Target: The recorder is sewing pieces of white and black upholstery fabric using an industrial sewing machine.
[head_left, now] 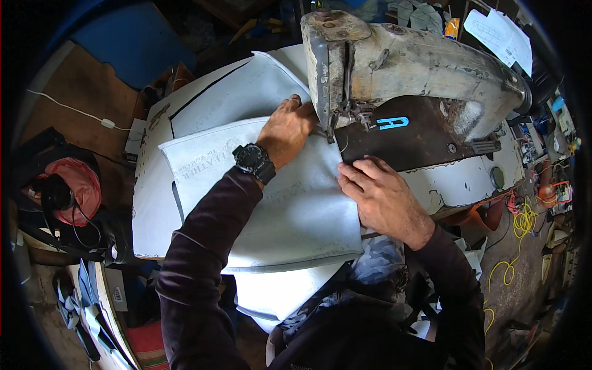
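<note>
A large pale grey-white sheet of leather-like material [277, 228], with faint print and a darker edge, spreads over the sewing table and hangs toward my lap. Its right edge runs up to the needle area of an old, worn sewing machine [425, 61]. My left hand [287, 132], with a black watch on the wrist, is closed at the sheet's upper edge, just left of the presser foot [330, 134]. Nearer to me, my right hand [382, 200] grips the right edge with bent fingers; its thumb is hidden. Another pale panel [228, 102] lies beyond the left hand.
A blue thread snipper [393, 123] rests on the dark machine bed [401, 145]. Left of the white table [151, 209] stands a black bag with a red lining [74, 185]. Yellow cord [524, 219] trails across the cluttered floor on the right. Paper [499, 40] sits behind the machine.
</note>
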